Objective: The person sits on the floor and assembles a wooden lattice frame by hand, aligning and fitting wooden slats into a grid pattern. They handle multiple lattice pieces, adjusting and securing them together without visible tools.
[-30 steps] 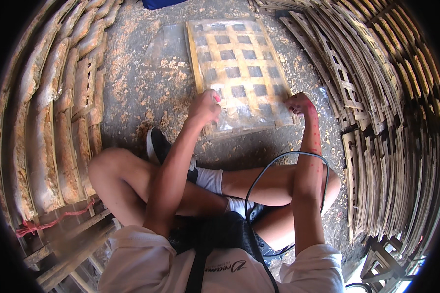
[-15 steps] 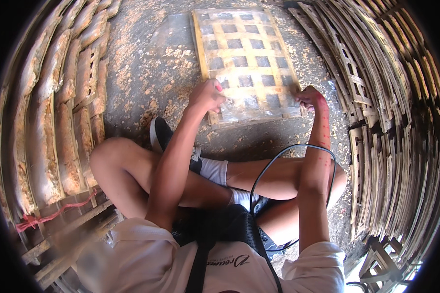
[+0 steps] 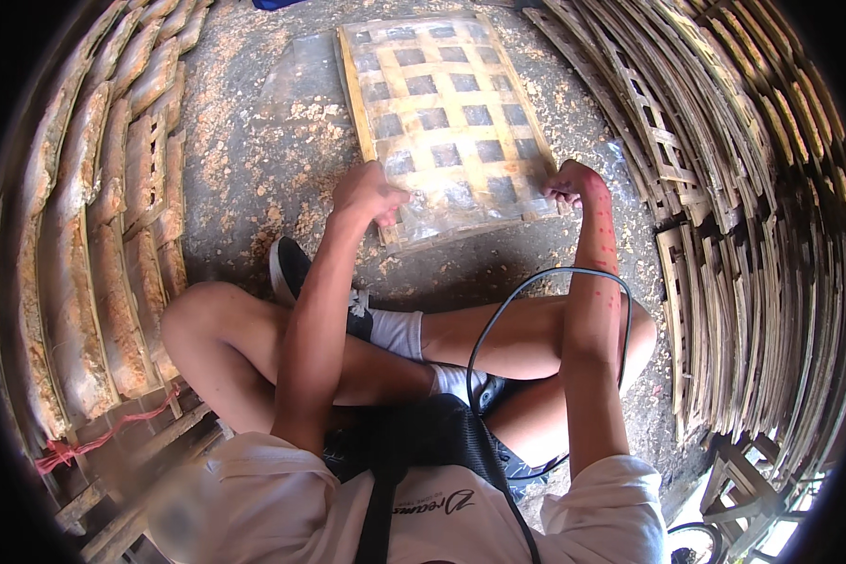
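Observation:
On the floor in front of my crossed legs lies a wooden lattice frame [image 3: 451,152] with clear plastic sheeting [image 3: 439,202] over it. At its near left corner is my left hand [image 3: 370,193], its fingers curled closed on the frame's side by the plastic's edge. My right hand [image 3: 573,184] is closed at the near right corner, its fingers round the frame's edge there. Whether the fingers also pinch the plastic is hidden. A black cable [image 3: 536,273] loops over my right forearm.
Crusted wooden racks [image 3: 113,207] stack up on the left, with red string [image 3: 103,446] tied near them. Stacks of wooden lattice frames [image 3: 733,310] line the right. Crumbs [image 3: 244,179] litter the grey floor, where another clear sheet [image 3: 303,80] lies flat. A blue thing [image 3: 274,4] shows at the top.
The whole view has shifted slightly, so the frame, both hands and my legs appear further left. Both hands stay closed at the frame's near corners. A blue thing has come into view at the top.

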`<state>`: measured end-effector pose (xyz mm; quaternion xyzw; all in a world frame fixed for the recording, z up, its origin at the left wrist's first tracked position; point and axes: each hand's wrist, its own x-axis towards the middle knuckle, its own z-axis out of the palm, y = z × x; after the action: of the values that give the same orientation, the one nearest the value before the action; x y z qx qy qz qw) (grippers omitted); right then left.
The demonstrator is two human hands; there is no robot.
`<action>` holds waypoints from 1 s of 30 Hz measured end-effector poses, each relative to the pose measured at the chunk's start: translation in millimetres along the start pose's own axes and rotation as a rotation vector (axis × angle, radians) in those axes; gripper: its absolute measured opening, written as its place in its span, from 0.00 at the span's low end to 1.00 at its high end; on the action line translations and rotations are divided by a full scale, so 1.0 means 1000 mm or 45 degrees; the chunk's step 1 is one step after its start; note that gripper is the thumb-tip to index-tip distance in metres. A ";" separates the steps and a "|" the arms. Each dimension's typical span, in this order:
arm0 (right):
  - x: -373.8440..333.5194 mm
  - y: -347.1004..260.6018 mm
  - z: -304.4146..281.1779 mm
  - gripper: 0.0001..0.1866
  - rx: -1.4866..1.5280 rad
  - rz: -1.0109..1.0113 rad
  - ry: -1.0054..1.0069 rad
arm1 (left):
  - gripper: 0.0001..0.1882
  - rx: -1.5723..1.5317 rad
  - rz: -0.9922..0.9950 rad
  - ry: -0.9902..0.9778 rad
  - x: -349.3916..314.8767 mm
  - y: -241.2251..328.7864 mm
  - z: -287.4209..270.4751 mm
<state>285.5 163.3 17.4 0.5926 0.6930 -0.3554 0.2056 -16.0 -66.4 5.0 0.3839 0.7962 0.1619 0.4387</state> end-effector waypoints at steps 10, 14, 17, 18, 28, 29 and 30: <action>0.012 -0.002 0.007 0.13 -0.022 -0.146 -0.022 | 0.12 -0.218 0.003 0.070 0.017 -0.013 0.011; 0.012 0.013 -0.001 0.11 -0.184 0.000 -0.053 | 0.12 -0.201 0.126 0.044 0.020 -0.009 0.014; 0.007 -0.002 0.007 0.12 -0.120 -0.061 0.008 | 0.13 -0.197 0.129 0.079 0.019 -0.025 0.008; 0.005 -0.002 0.007 0.13 -0.091 -0.075 0.027 | 0.13 -0.151 0.112 0.069 0.017 -0.022 0.005; -0.067 0.043 -0.192 0.22 -0.008 -0.222 1.655 | 0.20 -0.007 -0.008 0.219 -0.005 -0.008 -0.019; -0.075 0.061 -0.229 0.24 -0.067 -0.238 1.717 | 0.21 0.046 0.015 0.286 -0.003 -0.005 -0.018; -0.076 0.079 -0.261 0.27 -0.117 -0.264 1.770 | 0.23 0.104 0.024 0.360 -0.001 -0.008 -0.018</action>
<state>413.9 307.8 224.8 0.6041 0.7310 0.1174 -0.2949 -34.0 -71.3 11.0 0.3821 0.8524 0.1859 0.3047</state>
